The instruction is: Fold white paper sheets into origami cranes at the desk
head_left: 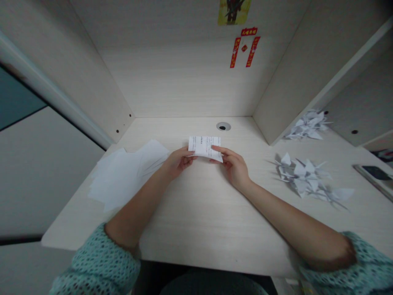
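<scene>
A carrel of pale wood-grain laminate encloses the desk (196, 221), whose back panel (178, 82) rises behind a round cable grommet (223, 126) near the rear edge. On that panel, above the grommet, hang a yellow picture (233, 11) and red paper couplets (245, 48) (their lettering is too small to read). Forward and left of the grommet lies a loose stack of white paper sheets (123, 174). To its right sit two heaps of folded paper cranes, a smaller heap (307, 126) against the right side panel (285, 69) and a larger heap (303, 178) further forward. Beyond them, a dark-screened phone (375, 173) lies partly in view. Just in front of the grommet, a printed paper slip (204, 147) is held between both hands. The left hand (178, 162) pinches its left edge and the right hand (233, 168) its right edge, each with fingers closed narrowly on the paper. Teal knit sleeves (98, 266) cover both elbows.
</scene>
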The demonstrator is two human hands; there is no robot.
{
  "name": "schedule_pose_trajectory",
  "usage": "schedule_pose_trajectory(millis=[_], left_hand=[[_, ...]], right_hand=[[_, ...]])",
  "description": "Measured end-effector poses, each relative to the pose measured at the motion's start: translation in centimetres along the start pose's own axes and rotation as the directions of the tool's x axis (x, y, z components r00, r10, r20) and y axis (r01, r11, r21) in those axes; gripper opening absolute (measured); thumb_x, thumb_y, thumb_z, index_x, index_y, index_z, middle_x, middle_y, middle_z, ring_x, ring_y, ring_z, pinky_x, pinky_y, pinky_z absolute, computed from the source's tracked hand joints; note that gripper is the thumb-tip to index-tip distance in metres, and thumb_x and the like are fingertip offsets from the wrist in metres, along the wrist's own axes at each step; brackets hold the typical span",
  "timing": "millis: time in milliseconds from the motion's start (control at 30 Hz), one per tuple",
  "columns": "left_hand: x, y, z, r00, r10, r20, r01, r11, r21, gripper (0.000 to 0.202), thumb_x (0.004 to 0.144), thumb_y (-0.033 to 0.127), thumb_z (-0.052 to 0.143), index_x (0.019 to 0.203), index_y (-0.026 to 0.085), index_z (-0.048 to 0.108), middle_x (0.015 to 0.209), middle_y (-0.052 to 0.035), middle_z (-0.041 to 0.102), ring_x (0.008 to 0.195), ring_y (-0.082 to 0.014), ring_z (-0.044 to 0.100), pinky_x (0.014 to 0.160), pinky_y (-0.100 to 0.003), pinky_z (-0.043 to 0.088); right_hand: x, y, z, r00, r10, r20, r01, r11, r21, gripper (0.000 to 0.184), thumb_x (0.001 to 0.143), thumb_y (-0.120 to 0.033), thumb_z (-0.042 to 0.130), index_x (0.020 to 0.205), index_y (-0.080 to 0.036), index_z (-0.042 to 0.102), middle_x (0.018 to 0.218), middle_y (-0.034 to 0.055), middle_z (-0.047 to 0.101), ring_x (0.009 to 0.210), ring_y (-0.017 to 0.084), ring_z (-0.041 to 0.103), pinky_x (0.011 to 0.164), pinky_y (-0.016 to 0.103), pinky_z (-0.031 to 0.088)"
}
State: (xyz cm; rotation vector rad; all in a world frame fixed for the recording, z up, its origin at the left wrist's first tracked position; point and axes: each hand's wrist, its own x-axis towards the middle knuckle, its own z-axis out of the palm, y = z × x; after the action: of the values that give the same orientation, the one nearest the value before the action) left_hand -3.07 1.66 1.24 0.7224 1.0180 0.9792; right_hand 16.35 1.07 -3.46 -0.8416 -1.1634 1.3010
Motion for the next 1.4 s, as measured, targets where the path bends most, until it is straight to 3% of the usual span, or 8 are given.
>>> schedule_pose_trajectory(millis=[167,333,500,600,733,867,1067,1400], left_hand=[[-0.2,0.4,0.1,0.997,-0.039,-0.061,0.025,0.975,-0.221,0.018,0.073,0.004,0.057,0.085,0.012,0.067,0.068,-0.0021,0.065,0.056,-0.0055,0.058,0.054,-0.014,0.048],[-0.4,-0.1,0.2,1.0,-0.025,0.006,0.026,0.993,-0.113,0.031,0.07,0.007,0.058,0.099,0.015,0.067,0.085,-0.0057,0.071,0.06,-0.0089,0.063,0.058,-0.019,0.051],[-0.1,-1.0,0.7,0.998,-0.057,0.038,0.05,0.984,0.17,0.043,0.079,0.051,0.057,0.098,0.014,0.068,0.091,-0.0136,0.072,0.074,-0.0224,0.069,0.062,-0.03,0.054],[-0.2,-1.1,0.9,0.994,0.089,-0.071,-0.066,0.958,0.278,0.066,0.079,0.07,0.042,0.099,0.014,0.068,0.1,-0.0161,0.071,0.087,-0.0254,0.068,0.069,-0.033,0.052],[-1.3,-0.8,1.4,0.862,0.506,0.008,-0.423,0.713,0.559,0.048,0.078,0.052,0.061,0.116,0.023,0.062,0.115,-0.0085,0.068,0.108,-0.0217,0.06,0.09,-0.03,0.044],[-2.5,-1.0,2.2,0.846,0.505,0.173,-0.454,0.509,0.732,0.053,0.074,0.04,0.07,0.124,0.028,0.058,0.097,-0.0024,0.073,0.093,-0.0185,0.065,0.088,-0.028,0.043],[-2.2,-2.1,2.5,0.804,0.59,0.075,-0.464,0.543,0.7,0.031,0.08,0.036,0.064,0.109,0.025,0.069,0.095,-0.0027,0.074,0.086,-0.0165,0.067,0.078,-0.024,0.048],[-1.9,-2.7,2.5,0.776,0.629,0.048,-0.453,0.501,0.737,0.02,0.081,0.034,0.064,0.098,0.028,0.074,0.103,0.0,0.074,0.096,-0.0164,0.068,0.088,-0.027,0.05]], right_hand=[[-0.4,-0.3,0.8,1.0,-0.011,0.016,0.012,0.998,-0.059,0.033,0.069,-0.03,0.071,0.101,-0.024,0.069,0.101,0.0038,0.073,0.086,0.018,0.068,0.088,0.038,0.05],[-0.4,-0.2,1.0,0.992,-0.048,-0.117,0.04,0.997,-0.072,0.022,0.07,-0.041,0.074,0.074,-0.02,0.066,0.077,0.001,0.07,0.074,0.015,0.064,0.074,0.031,0.051],[0.0,0.0,0.5,0.956,-0.045,-0.29,0.028,0.998,-0.063,0.029,0.071,-0.047,0.072,0.07,-0.02,0.062,0.062,-0.0016,0.062,0.061,0.014,0.058,0.06,0.027,0.048],[-0.2,-0.3,0.7,0.956,-0.031,-0.291,0.023,0.999,-0.03,0.028,0.069,-0.044,0.074,0.076,-0.019,0.063,0.067,-0.0008,0.066,0.06,0.013,0.059,0.06,0.027,0.048],[-0.9,-0.9,1.5,0.973,-0.061,-0.222,0.056,0.998,-0.03,0.031,0.065,-0.038,0.078,0.085,-0.02,0.062,0.069,-0.0002,0.07,0.063,0.014,0.063,0.063,0.027,0.049],[-1.5,-1.3,2.0,0.983,-0.084,-0.166,0.072,0.994,-0.076,0.036,0.066,-0.037,0.077,0.094,-0.021,0.06,0.073,0.001,0.073,0.065,0.015,0.065,0.062,0.028,0.049],[-1.7,-1.5,2.1,0.974,-0.125,-0.191,0.111,0.991,-0.081,0.033,0.069,-0.033,0.076,0.096,-0.021,0.062,0.076,0.0015,0.073,0.068,0.015,0.066,0.066,0.027,0.049],[-1.7,-1.2,1.8,0.959,-0.157,-0.234,0.125,0.981,-0.146,0.03,0.07,-0.032,0.075,0.097,-0.02,0.07,0.073,0.0016,0.072,0.064,0.013,0.062,0.063,0.027,0.047]])
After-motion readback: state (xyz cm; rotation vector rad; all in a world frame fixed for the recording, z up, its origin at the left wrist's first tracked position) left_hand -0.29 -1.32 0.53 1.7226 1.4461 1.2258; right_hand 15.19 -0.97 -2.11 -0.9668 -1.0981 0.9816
